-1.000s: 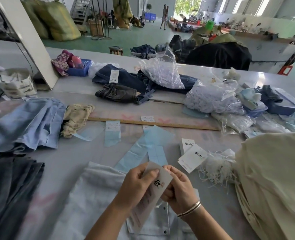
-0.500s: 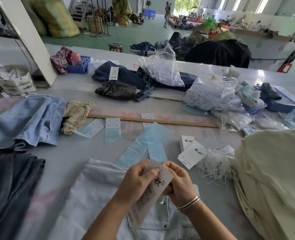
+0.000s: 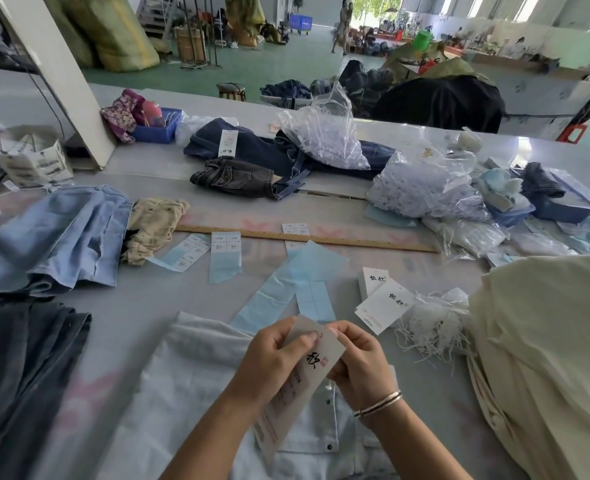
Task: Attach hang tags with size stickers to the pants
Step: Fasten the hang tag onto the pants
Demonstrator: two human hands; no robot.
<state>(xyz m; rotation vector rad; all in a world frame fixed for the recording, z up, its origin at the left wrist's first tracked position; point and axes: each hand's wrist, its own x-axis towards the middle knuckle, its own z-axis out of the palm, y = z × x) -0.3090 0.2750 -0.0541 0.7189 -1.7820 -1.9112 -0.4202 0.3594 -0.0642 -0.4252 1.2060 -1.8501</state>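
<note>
Left hand point(image 3: 269, 358) grips hang tag point(image 3: 307, 372) along its left edge, fingers curled, thumb on the tag face near the top. Right hand point(image 3: 359, 362) pinches the tag's top right corner. Tag held tilted above white pants point(image 3: 182, 393) on the table point(image 3: 141, 306).

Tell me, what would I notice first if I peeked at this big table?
Right in front, the left hand and right hand pinch a white hang tag above white pants. Behind them, pale blue sticker strips lie on the grey table, with a long wooden ruler further back. To the right, a huge cream cloth pile bulges beside a tangle of white strings.
</note>
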